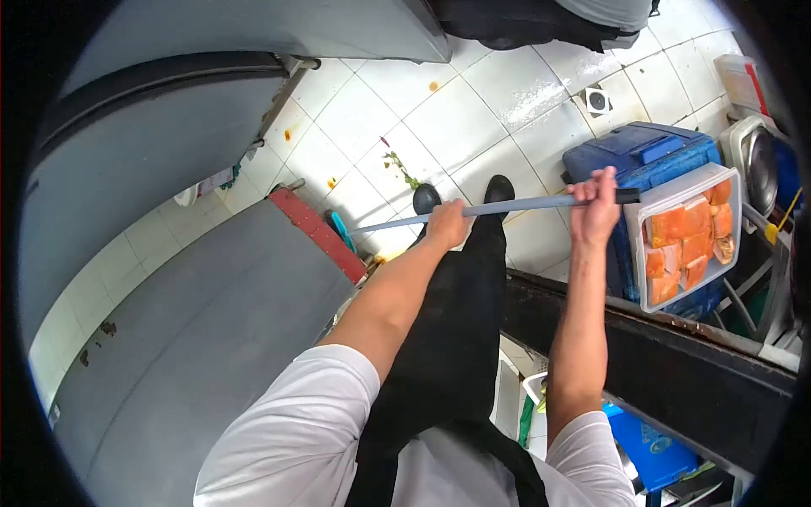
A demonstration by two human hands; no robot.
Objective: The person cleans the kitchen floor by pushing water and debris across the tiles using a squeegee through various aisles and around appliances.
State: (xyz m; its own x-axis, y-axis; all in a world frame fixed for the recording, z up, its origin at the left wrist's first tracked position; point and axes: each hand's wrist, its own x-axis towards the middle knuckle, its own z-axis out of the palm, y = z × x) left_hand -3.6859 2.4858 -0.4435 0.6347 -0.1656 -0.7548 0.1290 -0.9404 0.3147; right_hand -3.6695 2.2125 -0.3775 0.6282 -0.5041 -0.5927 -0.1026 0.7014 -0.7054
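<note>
A long grey pole (pixel 524 204) runs slantwise across the view in front of my legs, with a black cap on its right end. At its left end shows a teal head (pixel 341 230), partly hidden beside a red-edged grey cabinet; I cannot tell whether it is a broom or a squeegee. My left hand (pixel 449 225) is closed around the pole near its middle. Close to the black cap, my right hand (pixel 595 207) also grips it, some fingers pointing upward. Green leafy scraps (pixel 400 169) lie on the tiles near my shoes.
To the right, a clear tub (pixel 733 245) of orange pieces sits against a blue cooler (pixel 642 152). A dark counter edge (pixel 676 355) borders my right side; the grey cabinet (pixel 211 338) stands left. A floor drain (pixel 596 101) and a dark-clothed person (pixel 524 21) are ahead.
</note>
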